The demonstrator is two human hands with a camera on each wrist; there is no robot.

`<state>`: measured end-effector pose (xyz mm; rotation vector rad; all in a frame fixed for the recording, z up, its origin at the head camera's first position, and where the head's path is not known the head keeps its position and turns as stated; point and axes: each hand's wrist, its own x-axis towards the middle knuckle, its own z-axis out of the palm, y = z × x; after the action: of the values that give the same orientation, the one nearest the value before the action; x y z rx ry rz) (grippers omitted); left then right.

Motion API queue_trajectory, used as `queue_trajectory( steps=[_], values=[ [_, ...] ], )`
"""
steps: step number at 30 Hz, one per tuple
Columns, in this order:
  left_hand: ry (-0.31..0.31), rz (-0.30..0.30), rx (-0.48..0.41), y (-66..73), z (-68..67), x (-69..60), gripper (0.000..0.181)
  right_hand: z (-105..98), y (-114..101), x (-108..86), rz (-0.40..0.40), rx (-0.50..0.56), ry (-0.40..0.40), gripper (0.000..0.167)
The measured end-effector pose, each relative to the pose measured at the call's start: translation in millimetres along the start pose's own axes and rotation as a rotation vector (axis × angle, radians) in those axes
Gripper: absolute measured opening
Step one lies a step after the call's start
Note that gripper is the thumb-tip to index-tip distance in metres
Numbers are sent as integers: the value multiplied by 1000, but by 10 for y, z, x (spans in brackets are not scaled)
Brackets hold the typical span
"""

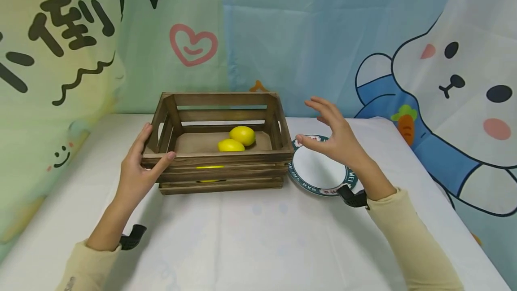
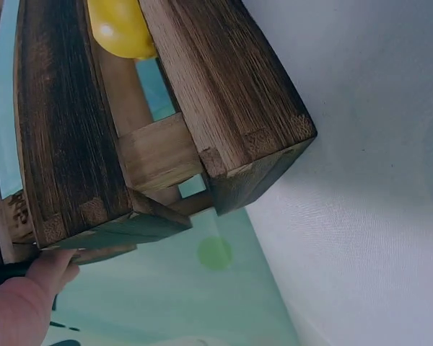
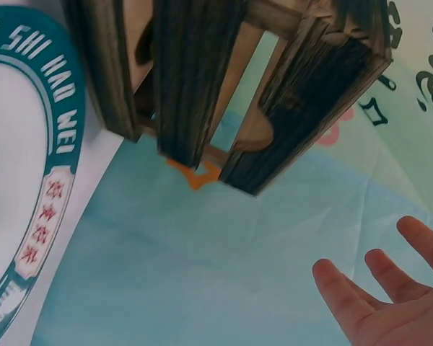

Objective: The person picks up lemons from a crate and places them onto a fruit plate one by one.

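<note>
A brown slatted wooden crate (image 1: pixel 226 160) holds yellow lemons; two (image 1: pixel 242 135) show over its front slat, and yellow shows between the slats below. My left hand (image 1: pixel 139 169) grips the crate's left end, thumb over the front rail; in the left wrist view part of this hand (image 2: pixel 29 299) touches the crate (image 2: pixel 231 79). My right hand (image 1: pixel 335 140) is held off the crate's right end with fingers spread, over the plate, touching nothing. The right wrist view shows its fingers (image 3: pixel 382 288) apart from the crate (image 3: pixel 202 72).
A white plate with a green patterned rim (image 1: pixel 298 178) lies on the white tablecloth (image 1: pixel 242 237), right of the crate. Behind the table hangs a printed cloth (image 1: pixel 303 35) with a heart, lettering and a cartoon animal.
</note>
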<state>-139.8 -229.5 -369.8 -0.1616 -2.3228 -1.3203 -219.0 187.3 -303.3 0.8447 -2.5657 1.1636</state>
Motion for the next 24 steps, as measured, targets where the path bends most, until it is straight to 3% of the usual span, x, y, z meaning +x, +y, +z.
queue_trajectory(
  steps=[11,24],
  values=[
    [-8,-63,-36,-13,11,-15,79,70,-145,149,-23,108,-36,66],
    [-16,-67,-40,-4,-5,-13,79,188,-283,329,-83,66,-204,67]
  ],
)
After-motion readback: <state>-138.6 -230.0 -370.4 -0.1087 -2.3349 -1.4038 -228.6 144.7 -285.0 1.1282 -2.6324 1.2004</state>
